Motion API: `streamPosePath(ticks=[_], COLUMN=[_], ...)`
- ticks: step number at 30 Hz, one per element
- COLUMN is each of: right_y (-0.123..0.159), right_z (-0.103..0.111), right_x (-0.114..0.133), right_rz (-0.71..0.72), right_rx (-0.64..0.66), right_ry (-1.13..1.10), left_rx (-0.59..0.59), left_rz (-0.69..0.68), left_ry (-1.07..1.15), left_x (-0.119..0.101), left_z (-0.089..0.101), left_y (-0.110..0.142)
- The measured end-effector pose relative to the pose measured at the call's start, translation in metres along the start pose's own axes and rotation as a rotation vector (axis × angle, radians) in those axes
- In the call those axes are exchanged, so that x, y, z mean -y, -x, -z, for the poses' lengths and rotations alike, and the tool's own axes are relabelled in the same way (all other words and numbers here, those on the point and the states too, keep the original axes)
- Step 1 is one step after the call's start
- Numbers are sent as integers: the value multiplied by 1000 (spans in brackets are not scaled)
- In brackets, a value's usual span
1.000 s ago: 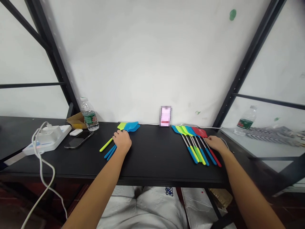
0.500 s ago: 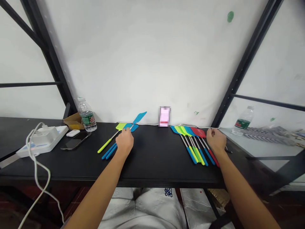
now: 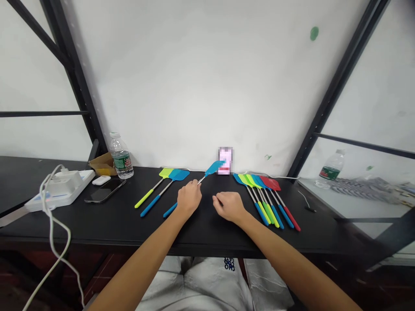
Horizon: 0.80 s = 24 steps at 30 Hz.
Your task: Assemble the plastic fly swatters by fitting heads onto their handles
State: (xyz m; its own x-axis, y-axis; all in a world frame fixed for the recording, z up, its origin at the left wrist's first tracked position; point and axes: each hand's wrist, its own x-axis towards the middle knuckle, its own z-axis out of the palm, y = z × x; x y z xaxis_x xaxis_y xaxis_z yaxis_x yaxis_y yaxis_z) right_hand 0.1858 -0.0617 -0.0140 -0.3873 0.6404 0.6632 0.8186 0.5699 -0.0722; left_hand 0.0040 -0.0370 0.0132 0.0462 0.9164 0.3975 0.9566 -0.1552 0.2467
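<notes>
My left hand (image 3: pixel 189 199) grips a blue fly swatter (image 3: pixel 214 166) by its shaft, head raised toward the wall, its blue handle end (image 3: pixel 169 210) sticking out behind the hand. My right hand (image 3: pixel 228 206) hovers just right of it, fingers loosely curled and holding nothing. Left of my hands a yellow-green swatter (image 3: pixel 152 190) and another blue swatter (image 3: pixel 165 190) lie on the black table (image 3: pixel 207 224). To the right, a row of several swatters (image 3: pixel 266 196) in blue, green, yellow and red lies side by side.
At the left stand a water bottle (image 3: pixel 121 156), a cardboard box (image 3: pixel 103 164), a phone (image 3: pixel 103 190), a white earbud case (image 3: pixel 101 180) and a white power strip (image 3: pixel 61 186) with cables. A pink blurred card (image 3: pixel 225 160) leans on the wall. A small black cable end (image 3: pixel 308 206) lies at right.
My left hand lifted one blue swatter out of the left pile and carried it right to the table's middle. My right hand left the right-hand row and moved left beside it.
</notes>
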Motion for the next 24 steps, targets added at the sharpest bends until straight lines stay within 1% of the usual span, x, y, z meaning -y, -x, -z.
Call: streamPosePath(ticks=[2,5,9,12,15,19,24], right_y=[-9,-23,-41,-52,-61,-67,-67], right_z=[-10,-24,-37,-45,-54,-65,-74], right_x=[9,15,10,3,-1,-7,-17], right_rz=[-55,-224,-473,-597,-652,-680,-759], right_rx=[6,9,-55,-97,-145,-196,-140], right_ry=[-14,-53,-206,-290,-364,-520,-806], left_rx=[-6,-18,-2,15,25,22,50], left_rz=[-16,-45,-55,-73,-106,-127,-106], left_ry=[15,39,58,51,29,2,-14], left_x=[-3,-7,-11,-12,-11,-12,-16], left_z=[0,0,-2,-3,-7,-14,-19], left_y=[1,1,2,2,3,0,-10])
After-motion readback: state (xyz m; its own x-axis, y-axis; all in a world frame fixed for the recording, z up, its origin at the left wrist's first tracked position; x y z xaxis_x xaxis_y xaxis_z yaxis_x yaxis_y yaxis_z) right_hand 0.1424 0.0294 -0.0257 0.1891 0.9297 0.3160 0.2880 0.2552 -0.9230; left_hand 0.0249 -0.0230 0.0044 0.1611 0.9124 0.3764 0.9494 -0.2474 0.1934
